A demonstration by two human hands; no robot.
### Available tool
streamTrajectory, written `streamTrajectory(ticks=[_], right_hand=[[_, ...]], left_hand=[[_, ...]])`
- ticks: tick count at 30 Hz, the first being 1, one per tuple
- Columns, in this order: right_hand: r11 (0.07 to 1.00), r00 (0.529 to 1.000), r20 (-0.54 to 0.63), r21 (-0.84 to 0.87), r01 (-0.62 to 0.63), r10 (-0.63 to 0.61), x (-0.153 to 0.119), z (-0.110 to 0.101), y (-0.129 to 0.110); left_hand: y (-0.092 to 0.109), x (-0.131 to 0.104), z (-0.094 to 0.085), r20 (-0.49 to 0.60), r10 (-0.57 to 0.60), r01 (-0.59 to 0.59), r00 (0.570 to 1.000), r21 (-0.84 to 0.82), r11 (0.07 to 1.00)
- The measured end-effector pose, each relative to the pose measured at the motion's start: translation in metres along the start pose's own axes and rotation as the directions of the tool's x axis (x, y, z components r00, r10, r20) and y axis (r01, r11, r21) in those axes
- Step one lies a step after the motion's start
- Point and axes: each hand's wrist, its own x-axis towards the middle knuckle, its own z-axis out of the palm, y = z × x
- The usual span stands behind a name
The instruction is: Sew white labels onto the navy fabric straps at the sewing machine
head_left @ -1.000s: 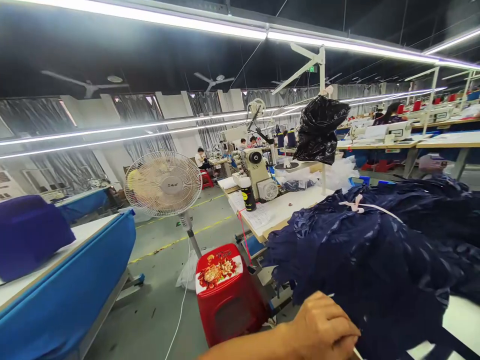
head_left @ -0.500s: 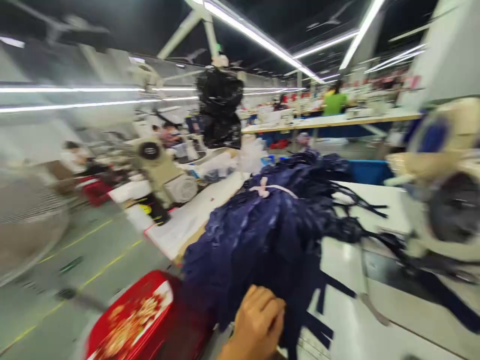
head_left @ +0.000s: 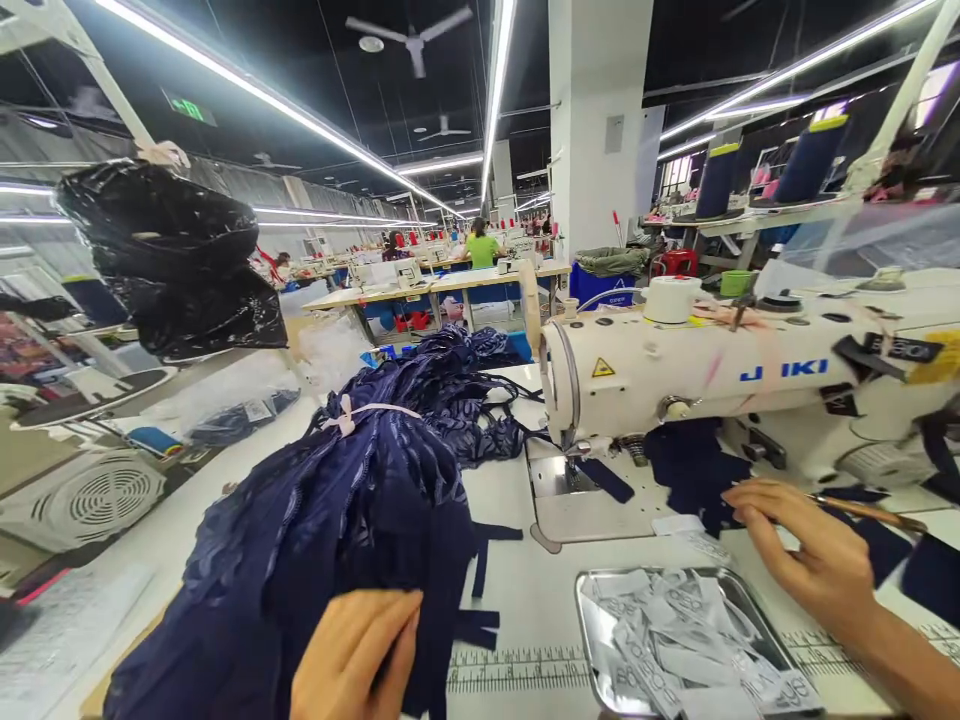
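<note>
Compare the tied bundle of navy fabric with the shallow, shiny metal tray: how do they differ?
The tied navy fabric bundle is bigger than the shallow, shiny metal tray. The bundle is soft and draped; the tray looks rigid. Both rest on the white tabletop.

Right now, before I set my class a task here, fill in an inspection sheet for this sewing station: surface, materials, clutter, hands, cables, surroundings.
Surface: white tabletop, printed ruler along the near side.
Materials: navy cloth bundle with a pale tie; metal tray of printed labels; sewing machine.
Clutter: navy strips beside the bundle; navy piece by the machine.
Hands: left hand at the bundle, grip unclear; right hand by the navy piece, grip unclear.
Cables: nothing seen across the tabletop between the hands.
Surroundings: black plastic bag hanging at left; person in green farther back.
</note>
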Motion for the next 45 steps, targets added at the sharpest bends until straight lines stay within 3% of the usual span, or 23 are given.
streamTrajectory(ticks=[3, 6, 8, 10, 12, 14, 17, 18, 19, 21, 24, 26, 27, 30, 32, 34, 36, 38, 41, 42, 43, 45], right_hand=[[0.999, 1.000, 0.009, 0.037, 0.020, -0.020, 0.001, 0.000, -0.002], [0.998, 0.999, 0.016, 0.053, 0.038, -0.039, 0.002, 0.000, -0.003], [0.997, 0.999, 0.023, 0.059, 0.039, -0.040, 0.003, 0.001, -0.003], [0.997, 0.999, 0.029, 0.068, 0.029, -0.032, 0.003, 0.001, -0.003], [0.997, 0.999, 0.038, 0.076, 0.012, -0.014, 0.004, 0.001, -0.004], [0.995, 0.999, 0.050, 0.095, -0.009, 0.004, 0.005, 0.001, -0.006], [0.989, 0.997, 0.061, 0.134, -0.058, 0.050, 0.008, 0.002, -0.006], [0.986, 0.994, 0.075, 0.140, -0.088, 0.078, 0.010, 0.003, -0.005], [0.983, 0.989, 0.105, 0.140, -0.121, 0.107, 0.012, 0.003, -0.003], [0.976, 0.964, 0.214, 0.117, -0.186, 0.158, 0.017, 0.003, 0.001], [0.979, 0.872, 0.461, 0.030, -0.201, 0.165, 0.029, 0.002, 0.004], [0.991, 0.785, 0.607, -0.048, -0.121, 0.126, 0.040, 0.003, 0.002], [0.995, 0.737, 0.669, -0.085, -0.055, 0.098, 0.045, 0.005, 0.000], [0.969, 0.590, 0.807, -0.161, 0.187, 0.020, 0.055, 0.013, -0.007], [0.927, 0.519, 0.854, -0.172, 0.333, -0.028, 0.057, 0.020, -0.010], [0.886, 0.493, 0.865, -0.157, 0.436, -0.089, 0.056, 0.027, -0.010], [0.874, 0.503, 0.854, -0.136, 0.466, -0.135, 0.053, 0.032, -0.007], [0.926, 0.589, 0.800, -0.133, 0.353, -0.110, 0.051, 0.034, -0.003], [0.990, 0.798, 0.586, -0.059, -0.127, 0.137, 0.052, 0.032, 0.005], [0.949, 0.817, 0.514, 0.018, -0.314, 0.261, 0.053, 0.031, 0.007], [0.871, 0.796, 0.471, 0.109, -0.480, 0.380, 0.054, 0.029, 0.007], [0.648, 0.681, 0.478, 0.266, -0.714, 0.554, 0.057, 0.026, 0.004]], left_hand=[[-0.010, 0.055, 0.007, 0.018, 0.169, -0.170, 0.985, 0.102, 0.980], [-0.028, 0.103, 0.029, 0.250, 0.183, -0.249, 0.951, 0.264, 0.932], [-0.035, 0.119, 0.042, 0.419, 0.177, -0.334, 0.890, 0.338, 0.880], [-0.035, 0.120, 0.047, 0.533, 0.195, -0.426, 0.823, 0.354, 0.832], [-0.026, 0.108, 0.046, 0.563, 0.269, -0.498, 0.782, 0.304, 0.812], [-0.013, 0.090, 0.041, 0.509, 0.383, -0.541, 0.771, 0.208, 0.815], [0.007, 0.070, 0.035, 0.335, 0.491, -0.550, 0.804, 0.107, 0.828], [0.012, 0.067, 0.035, 0.325, 0.549, -0.589, 0.770, 0.029, 0.808], [0.017, 0.067, 0.037, 0.292, 0.574, -0.588, 0.765, -0.046, 0.808], [0.026, 0.073, 0.045, 0.227, 0.569, -0.536, 0.790, -0.193, 0.822], [0.039, 0.090, 0.074, 0.175, 0.402, -0.328, 0.899, -0.342, 0.881], [0.046, 0.102, 0.101, 0.221, 0.245, -0.132, 0.944, -0.428, 0.894], [0.050, 0.108, 0.115, 0.283, 0.168, -0.017, 0.944, -0.469, 0.883], [0.054, 0.116, 0.150, 0.476, 0.005, 0.283, 0.880, -0.533, 0.797], [0.053, 0.116, 0.162, 0.528, -0.050, 0.383, 0.848, -0.545, 0.746], [0.050, 0.113, 0.166, 0.564, -0.098, 0.451, 0.820, -0.531, 0.717], [0.048, 0.108, 0.163, 0.623, -0.157, 0.545, 0.767, -0.501, 0.672], [0.046, 0.105, 0.158, 0.690, -0.195, 0.652, 0.697, -0.498, 0.572], [0.047, 0.104, 0.150, 0.751, -0.194, 0.750, 0.632, -0.528, 0.399], [0.049, 0.105, 0.147, 0.761, -0.194, 0.767, 0.619, -0.533, 0.358], [0.050, 0.106, 0.144, 0.769, -0.202, 0.783, 0.607, -0.532, 0.323], [0.054, 0.108, 0.138, 0.786, -0.240, 0.819, 0.570, -0.518, 0.247]])
